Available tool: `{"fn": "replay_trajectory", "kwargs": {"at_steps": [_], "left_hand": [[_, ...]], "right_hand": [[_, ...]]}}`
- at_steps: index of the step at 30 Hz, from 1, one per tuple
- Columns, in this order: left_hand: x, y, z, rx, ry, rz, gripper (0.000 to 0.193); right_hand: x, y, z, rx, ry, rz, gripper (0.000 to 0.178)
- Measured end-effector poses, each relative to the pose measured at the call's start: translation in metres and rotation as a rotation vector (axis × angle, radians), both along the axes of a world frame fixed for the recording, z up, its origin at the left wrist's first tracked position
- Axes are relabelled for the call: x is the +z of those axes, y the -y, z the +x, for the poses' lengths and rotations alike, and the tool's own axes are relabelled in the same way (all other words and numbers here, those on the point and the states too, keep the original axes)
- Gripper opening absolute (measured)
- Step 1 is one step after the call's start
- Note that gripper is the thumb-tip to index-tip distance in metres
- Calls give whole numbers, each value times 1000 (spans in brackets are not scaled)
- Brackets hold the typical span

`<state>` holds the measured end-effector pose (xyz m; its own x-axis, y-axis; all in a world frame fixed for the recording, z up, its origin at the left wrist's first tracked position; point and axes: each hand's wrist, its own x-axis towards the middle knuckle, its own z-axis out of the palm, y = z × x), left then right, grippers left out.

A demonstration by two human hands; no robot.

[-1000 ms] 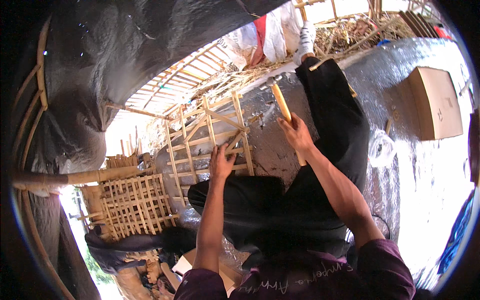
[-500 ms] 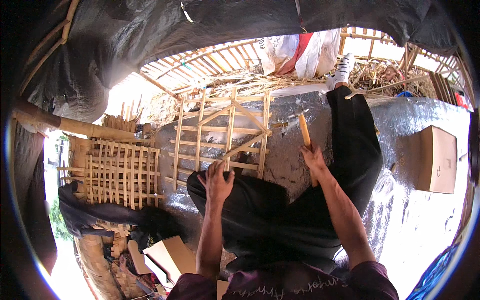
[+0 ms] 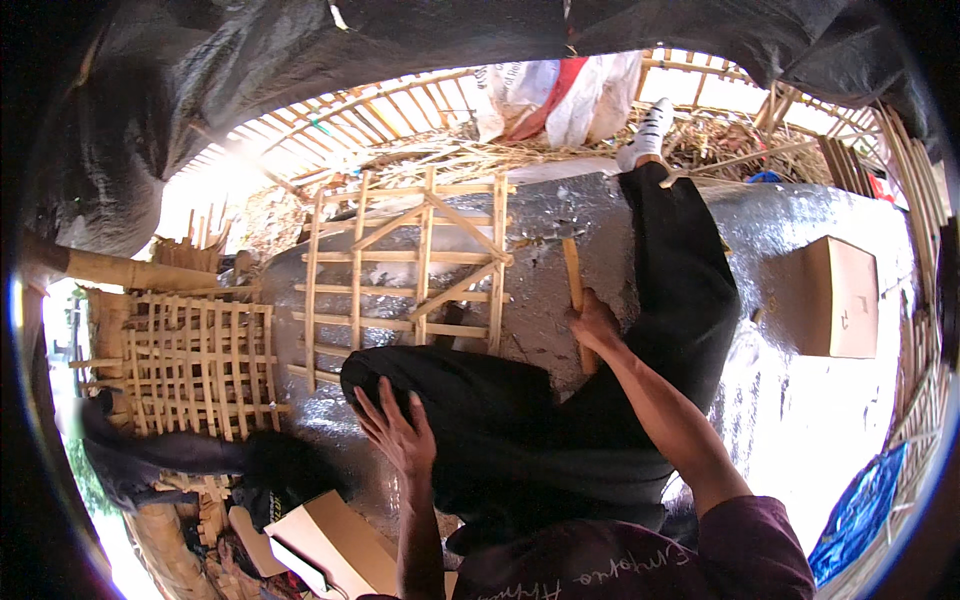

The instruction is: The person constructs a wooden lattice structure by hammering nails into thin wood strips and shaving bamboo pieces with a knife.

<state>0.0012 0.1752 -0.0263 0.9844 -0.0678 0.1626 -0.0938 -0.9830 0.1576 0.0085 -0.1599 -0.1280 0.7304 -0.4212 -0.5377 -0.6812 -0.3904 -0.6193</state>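
Note:
My right hand [image 3: 595,322] is closed around the wooden handle of a hammer [image 3: 573,268]. The hammer's metal head points away from me, just right of a bamboo lattice frame [image 3: 424,262]. That frame has spaced slats and some diagonal braces, and lies on a silvery sheet in front of my bent left knee. Over the black trouser leg, beside the knee, my left hand [image 3: 398,428] holds nothing, its fingers spread. Whether it rests on the cloth or hovers I cannot tell.
A woven bamboo panel [image 3: 200,360] stands at the left. Cardboard boxes lie at the lower left [image 3: 335,540] and on the silvery sheet [image 3: 735,400] at the right, one being a closed carton [image 3: 838,297]. Straw and a white-and-red sack [image 3: 560,100] sit at the far side.
My left hand has drawn back from the lattice's near edge to my knee, fingers spreading. The hammer, still in my right hand, has its head turned more to the left. The whole view has shifted.

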Motion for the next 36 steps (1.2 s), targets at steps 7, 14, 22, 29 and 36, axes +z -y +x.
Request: {"fn": "replay_trajectory", "kwargs": {"at_steps": [7,14,22,29,36], "left_hand": [[9,50,-64,-565,-461,-46,30],[8,36,-58,-527,-315,-18,36],[3,-36,32,-41,-23,-134,47],[-7,-56,92,-31,73,-176,37],[-20,-33,149,-8,-153,-158,34]], "right_hand": [[15,-4,0,293,-92,-241,50],[33,-8,3,283,-140,-228,45],[-3,5,-5,185,79,-158,45],[15,-8,4,219,18,-115,47],[6,12,-5,127,157,-84,39]]}}
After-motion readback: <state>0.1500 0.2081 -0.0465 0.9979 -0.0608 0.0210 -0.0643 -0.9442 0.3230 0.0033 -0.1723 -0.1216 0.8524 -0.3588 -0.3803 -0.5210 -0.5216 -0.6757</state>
